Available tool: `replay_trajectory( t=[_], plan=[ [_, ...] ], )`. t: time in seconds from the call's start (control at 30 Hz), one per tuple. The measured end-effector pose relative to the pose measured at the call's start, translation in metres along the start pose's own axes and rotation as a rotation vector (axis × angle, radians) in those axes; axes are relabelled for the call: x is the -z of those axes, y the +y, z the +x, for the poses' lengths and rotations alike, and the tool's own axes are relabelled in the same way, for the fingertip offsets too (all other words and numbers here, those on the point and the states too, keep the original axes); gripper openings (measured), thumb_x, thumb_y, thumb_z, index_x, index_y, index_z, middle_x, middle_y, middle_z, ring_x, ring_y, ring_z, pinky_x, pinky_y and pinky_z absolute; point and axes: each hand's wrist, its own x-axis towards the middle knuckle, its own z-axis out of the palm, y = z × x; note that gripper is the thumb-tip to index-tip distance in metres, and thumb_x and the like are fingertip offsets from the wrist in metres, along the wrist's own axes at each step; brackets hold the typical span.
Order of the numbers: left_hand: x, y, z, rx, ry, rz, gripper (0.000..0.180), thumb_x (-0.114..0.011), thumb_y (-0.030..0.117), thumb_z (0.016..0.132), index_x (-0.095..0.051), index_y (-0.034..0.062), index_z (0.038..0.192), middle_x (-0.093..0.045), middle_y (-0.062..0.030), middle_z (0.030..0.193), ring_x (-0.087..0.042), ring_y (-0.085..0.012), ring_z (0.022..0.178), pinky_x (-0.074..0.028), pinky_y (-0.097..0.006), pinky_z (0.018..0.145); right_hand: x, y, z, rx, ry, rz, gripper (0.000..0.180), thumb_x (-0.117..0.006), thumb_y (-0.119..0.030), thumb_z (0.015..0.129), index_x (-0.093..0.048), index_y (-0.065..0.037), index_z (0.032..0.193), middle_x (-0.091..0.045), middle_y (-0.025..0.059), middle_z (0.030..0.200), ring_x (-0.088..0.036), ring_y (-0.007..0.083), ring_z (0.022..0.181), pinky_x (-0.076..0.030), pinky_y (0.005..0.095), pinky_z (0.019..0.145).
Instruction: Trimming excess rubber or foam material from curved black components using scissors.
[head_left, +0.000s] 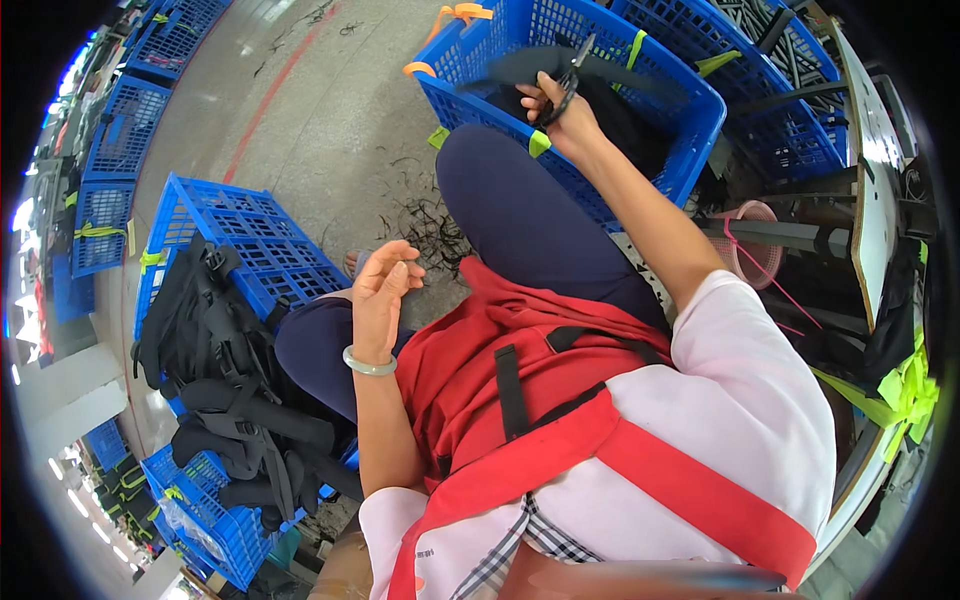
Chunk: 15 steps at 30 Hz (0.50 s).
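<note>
While the right hand [560, 105] reaches out over the blue crate [600, 120] ahead, its fingers are closed around small scissors [570, 75] and a black strap piece [530, 65] held above the crate's rim, so the likeliest slip is the strap sliding from that shared grip and landing on the floor among the thread scraps [425, 215] instead of inside. The left hand [385, 290] hangs half open and empty above the lap, near the black straps [235, 380] piled on the crate at the left; a careless elbow could tip that pile.
</note>
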Motion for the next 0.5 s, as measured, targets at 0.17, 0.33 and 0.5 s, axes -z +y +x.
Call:
replay_trajectory(
  t=[0.17, 0.33, 0.5],
  plan=[
    [-0.001, -0.005, 0.004, 0.058, 0.045, 0.185, 0.027, -0.062, 0.010, 0.092, -0.060, 0.0029, 0.118, -0.063, -0.0046, 0.105, -0.061, -0.0129, 0.088, -0.049, -0.025, 0.076, 0.057, 0.060, 0.021, -0.067, 0.065, -0.407, 0.024, -0.071, -0.022, 0.085, -0.058, -0.003, 0.090, -0.065, 0.0081, 0.079, -0.058, 0.0147, 0.063, -0.047, 0.0287, 0.056],
    [0.026, 0.005, -0.011, -0.030, 0.210, 0.279, 0.024, -0.063, 0.008, 0.090, -0.062, 0.0023, 0.114, -0.064, -0.0028, 0.102, -0.061, -0.0112, 0.087, -0.049, -0.024, 0.075, 0.019, 0.064, -0.001, 0.021, 0.000, -0.929, 0.026, -0.075, -0.033, 0.081, -0.063, -0.010, 0.078, -0.059, -0.0006, 0.070, -0.051, 0.0087, 0.061, -0.040, 0.0251, 0.057],
    [0.037, 0.038, -0.033, -0.384, 0.460, 0.341, 0.020, -0.066, 0.002, 0.087, -0.065, 0.0023, 0.106, -0.066, -0.0003, 0.089, -0.061, -0.0077, 0.080, -0.049, -0.022, 0.072, 0.007, -0.007, 0.000, 0.093, -0.299, -0.964, 0.039, -0.047, -0.026, 0.097, -0.060, -0.004, 0.126, -0.065, 0.0080, 0.110, -0.059, 0.0148, 0.096, -0.045, 0.0266, 0.087]
  ],
)
